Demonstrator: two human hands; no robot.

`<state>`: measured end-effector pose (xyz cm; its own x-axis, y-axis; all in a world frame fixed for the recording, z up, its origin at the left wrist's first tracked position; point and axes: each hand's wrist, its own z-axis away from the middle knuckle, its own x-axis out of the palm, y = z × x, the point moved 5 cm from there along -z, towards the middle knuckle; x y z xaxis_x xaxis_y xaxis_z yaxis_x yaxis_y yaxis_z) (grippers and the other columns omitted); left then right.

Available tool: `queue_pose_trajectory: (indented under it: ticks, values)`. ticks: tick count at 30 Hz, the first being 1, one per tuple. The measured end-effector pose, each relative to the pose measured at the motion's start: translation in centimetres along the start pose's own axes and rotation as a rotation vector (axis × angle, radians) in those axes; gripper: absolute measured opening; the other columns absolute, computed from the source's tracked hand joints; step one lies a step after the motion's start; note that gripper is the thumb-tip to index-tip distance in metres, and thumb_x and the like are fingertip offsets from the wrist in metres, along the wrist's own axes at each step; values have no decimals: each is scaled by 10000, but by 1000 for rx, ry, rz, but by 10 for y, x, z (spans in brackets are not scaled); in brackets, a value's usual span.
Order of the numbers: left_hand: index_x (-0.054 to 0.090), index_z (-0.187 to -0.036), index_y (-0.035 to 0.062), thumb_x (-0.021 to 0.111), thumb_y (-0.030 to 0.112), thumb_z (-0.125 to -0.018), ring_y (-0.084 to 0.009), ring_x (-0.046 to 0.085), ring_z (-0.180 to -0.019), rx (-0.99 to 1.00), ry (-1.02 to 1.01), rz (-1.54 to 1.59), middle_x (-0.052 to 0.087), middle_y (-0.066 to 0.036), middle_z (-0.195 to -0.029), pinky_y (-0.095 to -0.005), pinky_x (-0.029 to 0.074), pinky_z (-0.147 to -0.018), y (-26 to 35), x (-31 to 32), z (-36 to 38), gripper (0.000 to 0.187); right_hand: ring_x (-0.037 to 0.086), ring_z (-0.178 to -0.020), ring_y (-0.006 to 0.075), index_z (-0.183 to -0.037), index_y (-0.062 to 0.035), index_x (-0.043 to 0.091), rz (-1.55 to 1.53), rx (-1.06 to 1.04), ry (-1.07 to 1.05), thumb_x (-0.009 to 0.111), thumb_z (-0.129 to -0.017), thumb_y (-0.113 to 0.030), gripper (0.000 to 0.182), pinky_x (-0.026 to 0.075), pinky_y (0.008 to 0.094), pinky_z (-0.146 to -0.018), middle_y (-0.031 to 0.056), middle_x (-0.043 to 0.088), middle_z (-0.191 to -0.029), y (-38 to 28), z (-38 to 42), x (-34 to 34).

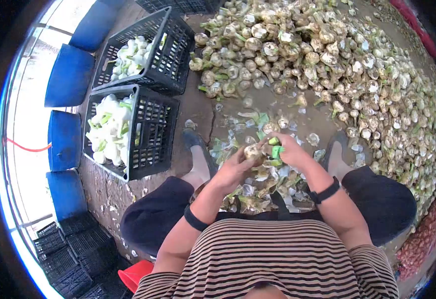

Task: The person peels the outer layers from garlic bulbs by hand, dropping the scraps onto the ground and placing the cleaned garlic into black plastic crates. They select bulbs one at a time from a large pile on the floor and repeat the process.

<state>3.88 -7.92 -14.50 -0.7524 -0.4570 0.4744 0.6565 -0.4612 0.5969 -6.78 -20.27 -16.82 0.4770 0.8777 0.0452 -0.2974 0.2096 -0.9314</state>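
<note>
Between my knees, my left hand [235, 168] is closed around a garlic bulb [252, 152] with brownish, soiled skin. Just to its right, my right hand [291, 149] grips a small tool with a bright green handle [277, 151]; its working end is hidden, so its exact kind cannot be told. The fingertips of both hands meet near the bulb's stem side. Below them, peeled skins and cut stalks [265, 187] litter the floor. A few loose garlic bulbs [282, 122] lie just beyond my hands.
A big heap of untrimmed garlic [322, 55] spreads ahead and down the right. Two black crates [153, 132] of whitened garlic stand at the left. Blue barrels [67, 74], stacked black crates [81, 251] and a red plastic object [135, 274] are farther left. Red mesh sacks [422, 239] lie at right.
</note>
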Motion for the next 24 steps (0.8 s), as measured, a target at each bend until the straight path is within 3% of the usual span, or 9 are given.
queue_pose_trajectory:
  ticks: [1,3,6,8,18,19,22,23,24]
  values:
    - [247,-1356,31,559,98,-853,-185,472,-1097,16,-93,77,461,-116,-1230,-302,416,-894,4,10,5,596,595,-805,166,-1017,-29,597,-145,-4,73,628,-820,-187,255,466,284,-722,57,629,-934,-15,8,5]
    - [256,-1341,22,570,52,-835,-190,485,-1091,203,-43,-37,454,-120,-1229,-310,426,-895,19,18,13,596,568,-821,109,-1033,-20,581,-430,-21,218,636,-832,-206,279,461,259,-707,20,609,-937,-37,24,10]
    - [307,-1296,43,645,-55,-725,-179,503,-1067,388,118,-377,471,-100,-1190,-306,453,-882,42,40,37,671,550,-832,99,-1059,-6,551,-681,90,201,615,-839,-131,261,458,254,-707,31,591,-965,-55,51,29]
    - [312,-1280,47,676,-64,-692,-172,497,-1075,610,113,-518,467,-96,-1186,-301,446,-901,40,47,48,700,550,-823,106,-1042,11,541,-523,13,264,591,-843,-93,229,465,271,-704,43,583,-954,-70,62,35]
    - [327,-1242,16,691,-16,-720,-182,495,-1079,582,3,-187,475,-114,-1154,-326,438,-912,42,61,77,636,549,-820,164,-1028,21,536,-50,-257,265,570,-823,-78,230,443,310,-754,103,604,-922,-105,89,27]
    - [337,-1248,17,627,108,-822,-211,531,-1047,592,47,-317,497,-113,-1153,-336,437,-906,42,64,79,523,559,-820,188,-1027,15,539,9,-289,274,578,-819,-86,234,442,318,-756,114,607,-924,-110,92,26]
    - [360,-1253,17,472,283,-924,-259,566,-1008,285,-101,217,518,-125,-1171,-365,428,-909,32,66,84,438,572,-835,273,-1024,3,548,204,-399,281,600,-801,-106,253,443,327,-772,149,606,-939,-121,101,22]
    - [385,-1259,23,311,398,-957,-301,579,-987,195,-76,200,515,-130,-1206,-396,422,-906,26,64,83,487,574,-842,303,-1023,-1,551,273,-436,281,607,-794,-111,260,443,328,-779,160,604,-944,-124,103,21]
    - [393,-1256,25,302,404,-957,-299,577,-991,150,-83,224,518,-127,-1204,-402,420,-905,25,67,83,492,568,-844,323,-1025,-5,553,275,-440,289,612,-788,-111,266,445,333,-779,165,601,-944,-124,104,20]
